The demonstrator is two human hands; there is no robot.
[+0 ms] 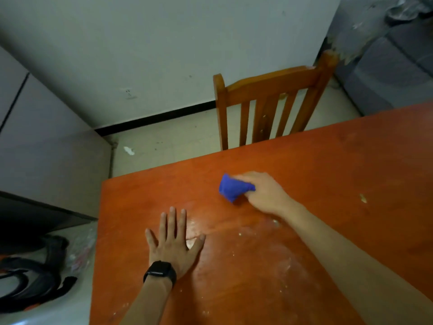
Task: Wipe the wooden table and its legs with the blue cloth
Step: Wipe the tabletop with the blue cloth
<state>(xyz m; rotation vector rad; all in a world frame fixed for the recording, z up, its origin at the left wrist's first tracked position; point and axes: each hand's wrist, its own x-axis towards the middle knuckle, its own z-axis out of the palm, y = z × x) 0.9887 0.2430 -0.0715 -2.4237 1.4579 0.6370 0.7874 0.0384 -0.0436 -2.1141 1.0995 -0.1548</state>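
I am gripping the bunched blue cloth (234, 188) in my right hand (264, 193), near the wooden table's (351, 160) far edge; left hand (173, 242) is bracing flat, fingers spread. Overlapping strokes should be clearing the pale specks toward me.

Dim, soft-focus view with wide-angle bending; faint sheen on the table (328, 160).

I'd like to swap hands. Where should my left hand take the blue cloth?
Probably the bunched end of the blue cloth that sticks out beyond the right hand, coming in from the left: that end is free, while the rest is buried in the grip.
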